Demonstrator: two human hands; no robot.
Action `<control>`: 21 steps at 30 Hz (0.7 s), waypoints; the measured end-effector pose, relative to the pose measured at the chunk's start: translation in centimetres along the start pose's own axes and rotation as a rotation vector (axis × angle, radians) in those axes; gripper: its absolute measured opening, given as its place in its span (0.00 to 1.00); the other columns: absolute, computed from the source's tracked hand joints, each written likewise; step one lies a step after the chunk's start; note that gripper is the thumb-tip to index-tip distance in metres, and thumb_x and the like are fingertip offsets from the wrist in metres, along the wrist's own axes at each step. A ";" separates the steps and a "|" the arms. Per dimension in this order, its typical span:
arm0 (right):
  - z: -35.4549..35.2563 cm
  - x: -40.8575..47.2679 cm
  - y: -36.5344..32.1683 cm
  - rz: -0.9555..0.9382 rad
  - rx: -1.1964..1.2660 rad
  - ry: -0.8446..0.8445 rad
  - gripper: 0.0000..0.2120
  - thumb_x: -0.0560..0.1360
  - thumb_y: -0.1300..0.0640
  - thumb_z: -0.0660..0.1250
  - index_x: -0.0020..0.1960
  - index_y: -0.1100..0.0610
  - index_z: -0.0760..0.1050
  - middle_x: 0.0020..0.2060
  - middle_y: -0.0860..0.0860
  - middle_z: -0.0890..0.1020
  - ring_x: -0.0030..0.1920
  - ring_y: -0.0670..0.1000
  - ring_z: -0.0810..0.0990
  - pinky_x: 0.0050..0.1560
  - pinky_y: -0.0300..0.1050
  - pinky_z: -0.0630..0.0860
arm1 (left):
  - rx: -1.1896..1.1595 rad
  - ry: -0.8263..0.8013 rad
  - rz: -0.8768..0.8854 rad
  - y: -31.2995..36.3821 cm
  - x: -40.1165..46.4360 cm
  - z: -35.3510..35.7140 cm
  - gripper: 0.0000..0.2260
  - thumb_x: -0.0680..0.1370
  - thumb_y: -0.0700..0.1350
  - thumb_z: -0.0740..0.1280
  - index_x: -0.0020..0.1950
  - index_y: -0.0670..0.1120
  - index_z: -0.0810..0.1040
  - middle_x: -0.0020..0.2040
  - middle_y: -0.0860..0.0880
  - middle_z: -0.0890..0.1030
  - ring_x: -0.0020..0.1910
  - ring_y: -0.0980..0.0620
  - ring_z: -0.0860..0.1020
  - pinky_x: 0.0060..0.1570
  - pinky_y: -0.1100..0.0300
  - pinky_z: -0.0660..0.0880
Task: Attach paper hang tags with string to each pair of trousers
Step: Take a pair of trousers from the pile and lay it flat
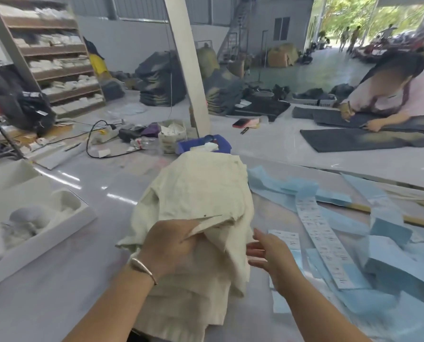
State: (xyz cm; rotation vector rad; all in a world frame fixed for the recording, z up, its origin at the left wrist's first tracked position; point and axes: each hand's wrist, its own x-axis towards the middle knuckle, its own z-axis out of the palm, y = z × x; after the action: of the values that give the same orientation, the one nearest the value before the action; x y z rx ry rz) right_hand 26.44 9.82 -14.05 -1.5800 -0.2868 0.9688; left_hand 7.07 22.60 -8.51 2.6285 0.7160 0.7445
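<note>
Trousers: the cream pair [196, 198] lies straight ahead of me on the grey table [58, 280], bunched up, its long axis running away from me toward the blue bin [221, 141].
Left hand: my left hand [166, 245] grips a fold of the cream cloth near its middle, fingers curled under the raised edge, thumb side on top; a bangle [143, 266] sits on that wrist.
Right hand: my right hand [267, 255] holds nothing, fingers loosely spread and straight, just beside the right edge of the cloth and not clearly touching it.
Nearer hand: the left is already on the pair; the right lies between the cloth and the printed strip [322, 245].
Relation for the next move: I judge the tags must come from my right, so the free right hand is the one to reach that way while the left keeps the fabric lifted.
Right of the hands: pale blue paper strips [391, 233] lie scattered there, with the white printed strip over them.
Left: a white tray [65, 230] holds pale bundles I cannot identify.
Hidden: the waistband and any belt loop are buried in the folds; I see no string, and no finished hang tag.
Blur: my right fingers are smeared.
Beyond: another person [388, 95] leans over dark trousers [369, 139] on the far table.
</note>
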 end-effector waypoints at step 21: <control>-0.4 -0.2 -3.8 -0.033 0.322 -0.385 0.31 0.66 0.75 0.59 0.65 0.55 0.74 0.57 0.58 0.82 0.55 0.60 0.82 0.46 0.51 0.81 | -0.350 0.138 -0.969 -6.8 -2.9 4.8 0.35 0.62 0.73 0.69 0.54 0.46 0.76 0.47 0.53 0.79 0.49 0.49 0.77 0.55 0.52 0.74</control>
State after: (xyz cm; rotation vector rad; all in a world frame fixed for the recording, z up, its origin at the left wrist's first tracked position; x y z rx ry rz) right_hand 27.88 10.44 -10.51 -1.0894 -0.3993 1.2257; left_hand 5.01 25.86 -16.40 1.6182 1.5457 0.6472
